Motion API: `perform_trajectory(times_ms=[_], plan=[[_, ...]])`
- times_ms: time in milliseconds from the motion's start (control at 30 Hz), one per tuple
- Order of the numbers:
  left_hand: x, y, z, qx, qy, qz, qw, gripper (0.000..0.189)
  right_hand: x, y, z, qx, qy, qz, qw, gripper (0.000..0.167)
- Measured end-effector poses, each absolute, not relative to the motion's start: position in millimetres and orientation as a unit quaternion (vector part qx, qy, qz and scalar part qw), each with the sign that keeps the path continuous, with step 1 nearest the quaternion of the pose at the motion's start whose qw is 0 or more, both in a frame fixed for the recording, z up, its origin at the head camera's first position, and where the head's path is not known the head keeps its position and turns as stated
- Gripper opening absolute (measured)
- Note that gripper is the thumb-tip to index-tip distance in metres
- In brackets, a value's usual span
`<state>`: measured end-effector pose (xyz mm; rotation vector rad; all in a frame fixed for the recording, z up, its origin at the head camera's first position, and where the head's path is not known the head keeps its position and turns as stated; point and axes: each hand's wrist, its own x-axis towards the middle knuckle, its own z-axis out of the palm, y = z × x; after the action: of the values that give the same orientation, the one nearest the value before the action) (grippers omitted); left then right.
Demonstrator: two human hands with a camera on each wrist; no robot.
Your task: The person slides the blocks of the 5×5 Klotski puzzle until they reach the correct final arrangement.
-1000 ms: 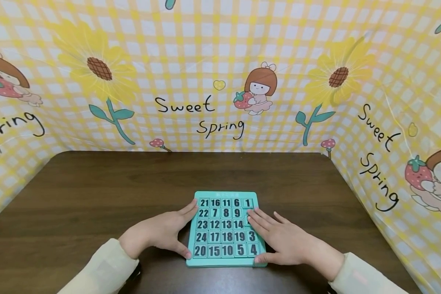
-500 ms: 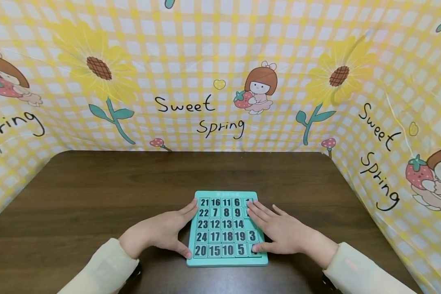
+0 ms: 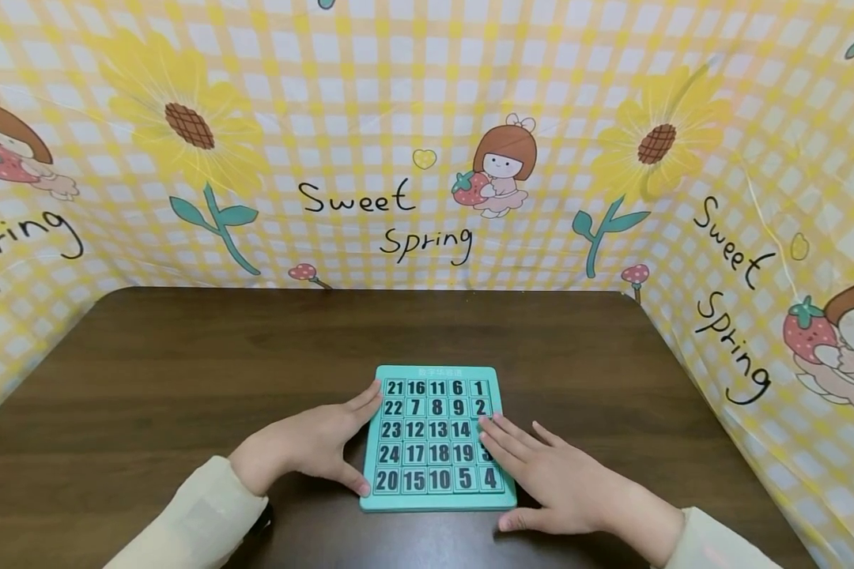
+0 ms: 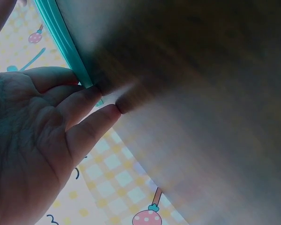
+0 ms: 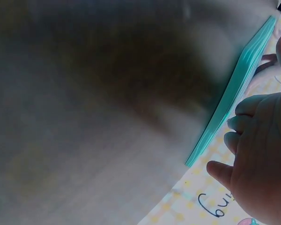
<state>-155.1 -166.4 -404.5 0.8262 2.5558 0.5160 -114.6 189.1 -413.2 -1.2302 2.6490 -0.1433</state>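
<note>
A turquoise number sliding puzzle [image 3: 437,503] lies flat on the table, its several rows of numbered tiles facing up. My left hand [image 3: 313,442] spans its left side, fingertips at the upper left edge and thumb at the lower left corner. In the left wrist view the fingers [image 4: 86,105] reach straight to the turquoise rim. From the right, my right hand [image 3: 551,474] lays straight fingertips over the right column, just below the 2 tile [image 3: 480,408]. They cover the third-row spot and part of the 3 tile [image 3: 485,455]. The right thumb rests off the board, near its lower right corner.
The dark wooden table [image 3: 256,340] extends around the puzzle. A yellow checked cloth [image 3: 341,103] with flower and cartoon prints rises behind it and along both sides.
The 2 tile has slid up one row to sit under the 1. My right hand went up with it, then came back down toward the 3 tile. My left hand has stayed in place.
</note>
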Motion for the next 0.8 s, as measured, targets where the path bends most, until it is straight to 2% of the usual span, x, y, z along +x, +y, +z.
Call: perform_trajectory(times_ms=[267,800], plan=[[-155.1,-165.9,-404.2,0.296,0.915,0.186,0.201,0.124,-102.5,188.9,-416.4,-0.438,0.895,-0.034,0.080,0.092],[-154.9,-165.1,-405.1,0.289,0.919,0.182,0.199,0.125,-125.8,183.3,-418.2,-0.413,0.904,-0.033,0.105,0.095]])
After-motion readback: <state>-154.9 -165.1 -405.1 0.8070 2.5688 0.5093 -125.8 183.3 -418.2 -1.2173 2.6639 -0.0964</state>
